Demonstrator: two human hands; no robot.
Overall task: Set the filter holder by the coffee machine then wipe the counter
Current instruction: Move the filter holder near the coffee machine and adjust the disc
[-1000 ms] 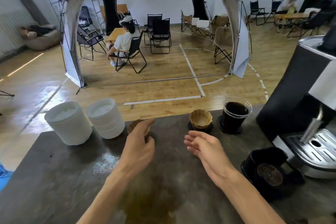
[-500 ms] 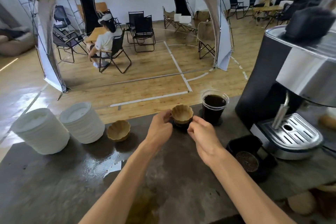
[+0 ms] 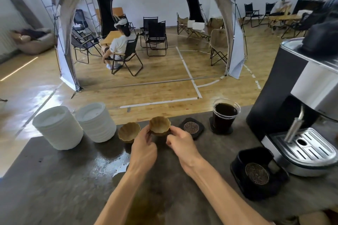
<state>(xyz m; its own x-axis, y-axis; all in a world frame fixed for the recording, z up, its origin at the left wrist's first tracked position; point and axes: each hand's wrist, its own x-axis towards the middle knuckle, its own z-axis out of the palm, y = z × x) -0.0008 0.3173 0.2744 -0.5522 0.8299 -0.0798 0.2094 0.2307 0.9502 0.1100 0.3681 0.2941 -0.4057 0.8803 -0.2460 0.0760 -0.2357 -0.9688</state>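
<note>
both hands on the same thing: left hand [image 3: 144, 149] and right hand [image 3: 180, 142] each pinch a side of the scalloped brown filter holder [image 3: 159, 128], so the grip is closed on it from left and right, fingertips at its lower wall, thumbs toward me. can't tell whether it sits on the table [image 3: 54, 188] or is lifted just off it. bowl upright, mouth up, no real long axis, roughly round.

key relation: coffee machine [image 3: 300, 115] is well off to the right of the grip, at the right end of the table. between them sit an empty black coaster [image 3: 191, 127], just right of my right hand, then a clear cup of black coffee [image 3: 225, 115] on its own coaster. right hand is the nearer one to the machine, so i judge the carry goes rightward with that hand leading, and the path should pass on my side of the cup to avoid knocking it. black holder with coasters [image 3: 257, 172] stands near the drip tray, taking part of the landing area.

a second brown bowl [image 3: 129, 132] stands just left of the held one, close to my left fingers. two white stacks of lids [image 3: 76, 126] further left.

pose: both forearms reach forward and converge, wrists bent slightly in, palms facing each other.

wet patch [image 3: 117, 162] on the table near my left forearm, wiping not yet done.
</note>
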